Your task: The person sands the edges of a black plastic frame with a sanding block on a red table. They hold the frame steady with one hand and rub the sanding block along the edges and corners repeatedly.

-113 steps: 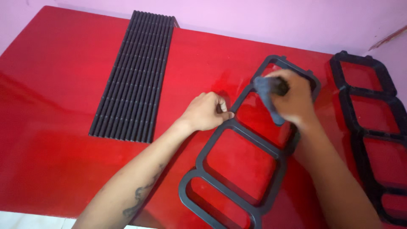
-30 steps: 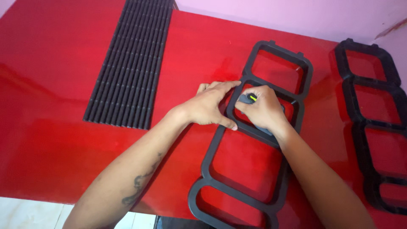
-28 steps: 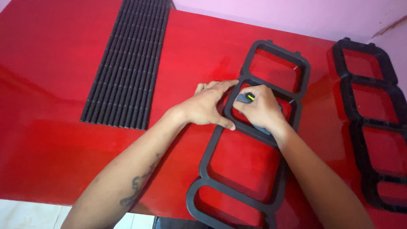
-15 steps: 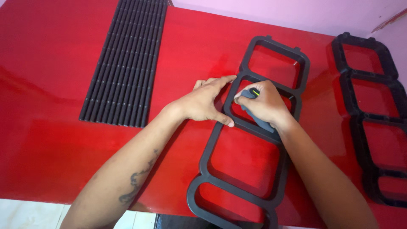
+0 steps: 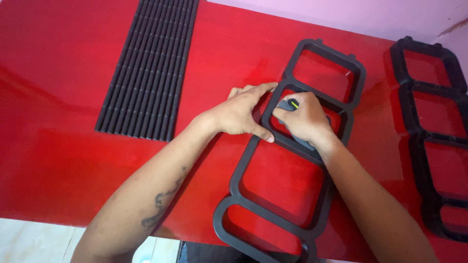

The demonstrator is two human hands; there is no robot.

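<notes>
A black plastic frame point(image 5: 243, 170) with several rectangular openings lies slanted on the red table point(image 5: 58, 146). My left hand point(image 5: 241, 114) rests flat on the table, its fingers and thumb pressing against the frame's left rail. My right hand point(image 5: 304, 119) is closed around a small grey tool with a yellow-green mark point(image 5: 288, 104), its tip held inside the frame's second opening against the inner edge. The rest of the tool is hidden in my fist.
A long black ribbed grating point(image 5: 148, 68) lies to the left of my hands. A second black frame point(image 5: 429, 122) of the same kind lies at the right edge of the table. A pink wall runs behind; pale floor shows below the table's front edge.
Earlier my right hand was up at the frame's top opening and my left beside the rail. Both have since come down to the second opening; over the last second they barely shifted.
</notes>
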